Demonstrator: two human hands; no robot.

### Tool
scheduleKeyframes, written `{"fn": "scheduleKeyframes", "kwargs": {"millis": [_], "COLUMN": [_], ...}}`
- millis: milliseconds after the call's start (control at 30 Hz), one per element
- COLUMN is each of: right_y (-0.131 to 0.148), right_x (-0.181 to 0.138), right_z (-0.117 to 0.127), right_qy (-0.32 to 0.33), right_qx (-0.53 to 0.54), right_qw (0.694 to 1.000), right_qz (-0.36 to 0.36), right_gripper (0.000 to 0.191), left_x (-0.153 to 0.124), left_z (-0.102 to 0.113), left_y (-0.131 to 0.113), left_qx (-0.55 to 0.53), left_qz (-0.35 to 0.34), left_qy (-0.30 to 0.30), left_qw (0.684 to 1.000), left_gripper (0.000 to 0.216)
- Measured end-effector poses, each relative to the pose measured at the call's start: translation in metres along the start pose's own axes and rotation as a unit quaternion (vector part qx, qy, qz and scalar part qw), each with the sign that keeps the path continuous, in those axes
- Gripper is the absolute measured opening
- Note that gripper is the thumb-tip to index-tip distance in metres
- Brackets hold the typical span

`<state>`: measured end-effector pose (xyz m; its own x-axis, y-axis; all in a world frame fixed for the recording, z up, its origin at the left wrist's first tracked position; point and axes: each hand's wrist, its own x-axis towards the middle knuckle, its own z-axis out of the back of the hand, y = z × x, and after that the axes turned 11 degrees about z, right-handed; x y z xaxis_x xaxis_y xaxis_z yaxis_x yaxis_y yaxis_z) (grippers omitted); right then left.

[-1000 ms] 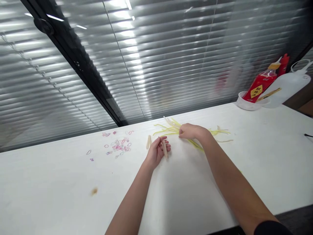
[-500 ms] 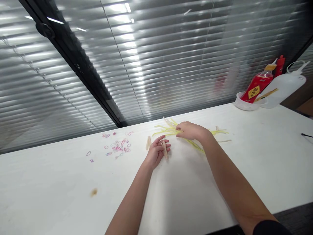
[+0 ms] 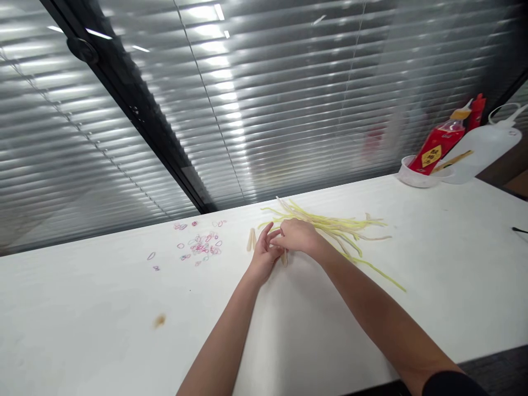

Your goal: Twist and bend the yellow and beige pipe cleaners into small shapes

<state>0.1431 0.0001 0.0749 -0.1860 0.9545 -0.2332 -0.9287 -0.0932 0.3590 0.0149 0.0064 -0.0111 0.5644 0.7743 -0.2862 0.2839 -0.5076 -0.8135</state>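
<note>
My left hand [image 3: 263,257] is partly curled around a pale beige strip bundle [image 3: 284,258], whose lower end sticks out below the fingers. My right hand [image 3: 299,236] meets it from the right, its fingers closed at the left fingertips; what they pinch is hidden. Just left of my hands lies a similar pale bundle [image 3: 251,240] on the white table. Behind and right of my right hand spreads a loose heap of thin yellow and beige strands [image 3: 342,223]. One long yellow strand [image 3: 383,275] reaches out toward the lower right.
Small pink and purple loops [image 3: 204,246] lie scattered on the table [image 3: 103,330] at left. At the back right, a red bottle [image 3: 437,146] stands in a clear plastic bowl [image 3: 416,175] beside a white squeeze bottle [image 3: 487,148]. Blinds [image 3: 289,110] line the window behind.
My right hand has moved left, off the strand heap and onto my left hand. The heap is now more visible, and a yellow strand now shows stretched toward the lower right.
</note>
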Motion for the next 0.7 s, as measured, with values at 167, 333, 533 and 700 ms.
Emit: {"fn": "scheduleKeyframes", "kwargs": {"millis": [167,333,533,700], "right_y": [-0.002,-0.007,-0.022,-0.037], "right_x": [0.002,0.002,-0.003,-0.009], "right_z": [-0.003,0.001,0.009,0.019], "right_qy": [-0.008,0.008,-0.001,-0.024], "right_qx": [0.01,0.041,0.17,0.247], "right_qw": [1.0,0.999,0.984,0.962], "right_qz": [-0.01,0.004,0.058,0.111], "right_gripper": [0.031,0.026,0.017,0.013], "left_x": [0.0,-0.002,-0.001,-0.002], "left_z": [0.0,0.0,-0.002,-0.001], "left_y": [0.002,0.001,-0.004,-0.007], "left_qx": [0.018,0.019,-0.011,0.009], "left_qz": [-0.012,-0.009,0.039,0.067], "left_qy": [0.001,-0.002,0.04,0.075], "left_qw": [1.0,1.0,0.998,0.995], "left_gripper": [0.078,0.074,0.042,0.033]}}
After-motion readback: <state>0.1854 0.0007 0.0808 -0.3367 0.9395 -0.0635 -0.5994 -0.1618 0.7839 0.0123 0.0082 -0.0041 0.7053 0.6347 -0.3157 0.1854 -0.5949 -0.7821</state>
